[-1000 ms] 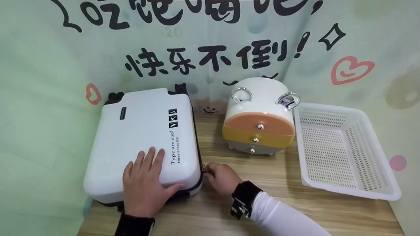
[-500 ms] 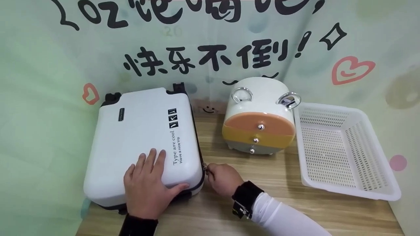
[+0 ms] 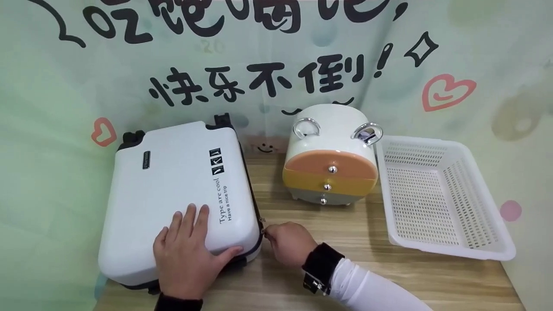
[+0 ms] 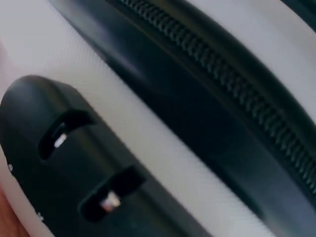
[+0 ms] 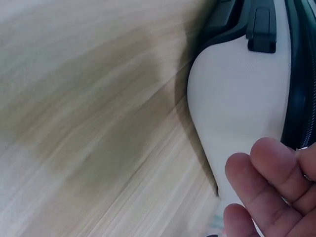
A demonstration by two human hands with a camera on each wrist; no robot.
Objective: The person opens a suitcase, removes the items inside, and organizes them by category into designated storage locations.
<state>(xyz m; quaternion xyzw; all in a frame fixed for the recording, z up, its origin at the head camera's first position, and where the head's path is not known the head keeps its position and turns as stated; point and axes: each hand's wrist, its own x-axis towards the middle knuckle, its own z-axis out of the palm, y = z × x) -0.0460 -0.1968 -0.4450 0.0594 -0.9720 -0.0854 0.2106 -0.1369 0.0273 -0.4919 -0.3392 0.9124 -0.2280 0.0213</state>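
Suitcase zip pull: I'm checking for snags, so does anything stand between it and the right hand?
Nothing visible does: the right hand pinches the zip pull near the suitcase's near right corner. The left hand rests on the top face; the drawer unit and basket stand apart, to the right.

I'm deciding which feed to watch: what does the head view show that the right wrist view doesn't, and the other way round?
Only head: the left hand, lying on the white hard-shell suitcase; the rounded white cabinet with orange, yellow and grey drawers; the white perforated plastic basket.

Only right wrist: the inner side of the fingers of the right hand, and the teeth of the suitcase's black zipper.

Both: the right hand, the suitcase and the pale wood-grain tabletop.
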